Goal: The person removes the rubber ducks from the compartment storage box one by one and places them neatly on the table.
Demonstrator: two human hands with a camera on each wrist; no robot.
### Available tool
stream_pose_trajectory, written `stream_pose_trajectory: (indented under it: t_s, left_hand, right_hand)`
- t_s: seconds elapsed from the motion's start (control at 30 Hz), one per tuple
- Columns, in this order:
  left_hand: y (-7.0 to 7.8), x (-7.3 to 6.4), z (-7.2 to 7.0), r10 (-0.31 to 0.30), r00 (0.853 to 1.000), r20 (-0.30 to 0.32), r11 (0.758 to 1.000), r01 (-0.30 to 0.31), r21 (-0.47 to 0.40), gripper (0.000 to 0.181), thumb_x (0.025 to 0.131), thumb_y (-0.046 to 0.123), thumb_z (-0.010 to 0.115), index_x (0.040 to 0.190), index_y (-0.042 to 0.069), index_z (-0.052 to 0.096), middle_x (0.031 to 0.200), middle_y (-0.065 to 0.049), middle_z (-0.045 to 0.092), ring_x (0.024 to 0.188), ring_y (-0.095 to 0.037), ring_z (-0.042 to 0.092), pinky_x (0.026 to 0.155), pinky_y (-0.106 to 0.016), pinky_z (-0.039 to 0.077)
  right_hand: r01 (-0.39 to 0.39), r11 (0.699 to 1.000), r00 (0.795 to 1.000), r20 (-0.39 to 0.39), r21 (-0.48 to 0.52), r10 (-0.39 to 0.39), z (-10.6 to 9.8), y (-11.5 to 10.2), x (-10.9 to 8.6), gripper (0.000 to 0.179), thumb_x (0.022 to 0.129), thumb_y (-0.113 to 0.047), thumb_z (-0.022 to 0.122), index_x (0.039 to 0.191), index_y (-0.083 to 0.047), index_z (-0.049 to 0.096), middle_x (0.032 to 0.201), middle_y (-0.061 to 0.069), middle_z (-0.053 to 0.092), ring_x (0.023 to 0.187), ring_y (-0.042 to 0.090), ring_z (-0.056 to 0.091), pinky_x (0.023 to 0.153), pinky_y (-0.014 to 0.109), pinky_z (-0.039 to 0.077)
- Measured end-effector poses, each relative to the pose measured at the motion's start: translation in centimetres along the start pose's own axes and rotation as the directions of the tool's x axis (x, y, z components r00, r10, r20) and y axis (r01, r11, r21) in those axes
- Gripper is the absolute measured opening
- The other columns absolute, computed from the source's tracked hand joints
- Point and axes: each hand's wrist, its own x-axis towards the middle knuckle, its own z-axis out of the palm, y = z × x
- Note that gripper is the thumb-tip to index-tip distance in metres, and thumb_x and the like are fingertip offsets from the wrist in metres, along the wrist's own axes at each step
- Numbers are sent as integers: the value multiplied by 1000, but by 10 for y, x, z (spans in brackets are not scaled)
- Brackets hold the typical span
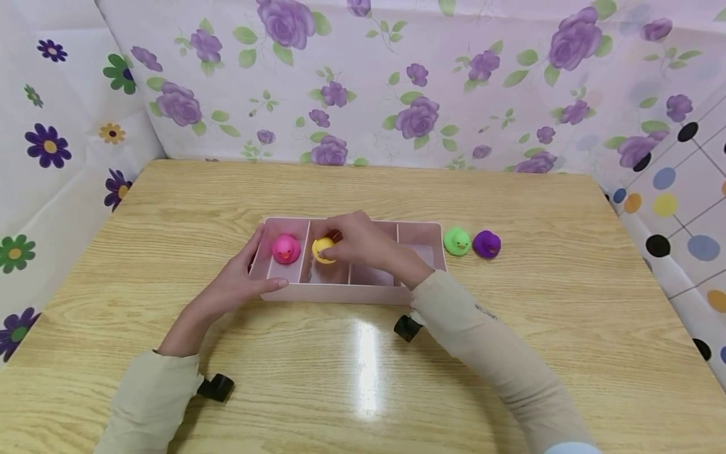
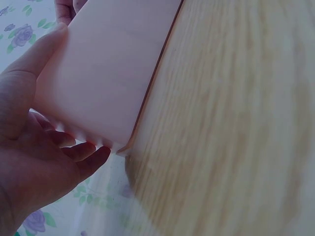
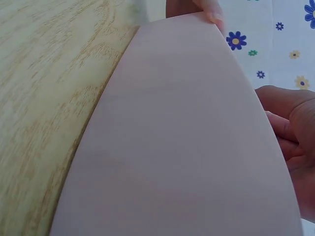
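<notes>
Right hand (image 1: 363,243): thumb and fingers closed to a pinch on the yellow duck (image 1: 320,248), inside the box's second compartment from the left; whether the duck touches the floor there, cannot tell. Gripped from above, likely because the dividers leave little side room. Left hand (image 1: 238,277) holds the front-left corner of the pink box (image 1: 340,294), thumb on the front wall, fingers round the left end, probably to steady it. Pink duck (image 1: 286,250) in the leftmost compartment. Green duck (image 1: 457,242) just beside the box's right edge, purple duck (image 1: 486,244) next to it on the worktop (image 1: 544,328), both within easy reach.
</notes>
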Motion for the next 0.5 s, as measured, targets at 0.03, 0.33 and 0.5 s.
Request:
stream_pose_trajectory:
  t_s: [0.03, 0.33, 0.5]
  left_hand:
    - [0, 0, 0, -1, 1000, -1, 1000, 1, 1, 107, 85, 20, 76, 156, 16, -5, 161, -12, 4, 143, -29, 11, 112, -53, 15]
    - [1, -1, 1, -6, 1000, -7, 1000, 6, 17, 108, 84, 20, 76, 156, 16, -5, 161, -13, 3, 144, -30, 10, 112, -54, 14]
    - [1, 0, 1, -6, 1000, -12, 1000, 6, 27, 108, 84, 21, 76, 156, 17, -4, 161, -12, 3, 144, -29, 8, 113, -53, 13]
  right_hand:
    - [-7, 1000, 1000, -5, 10, 7, 0, 0, -1, 12, 81, -7, 73, 93, -9, 72, 81, -2, 64, 76, 12, 54, 69, 21, 44]
    - [-21, 997, 997, -71, 69, 26, -8, 1, -10, 25, 79, -8, 72, 104, -5, 74, 90, 2, 69, 82, 13, 60, 74, 21, 49]
    - [-25, 996, 995, -94, 90, 34, -15, 3, -16, 26, 78, -9, 71, 104, -5, 75, 92, 2, 70, 85, 15, 62, 77, 22, 50]
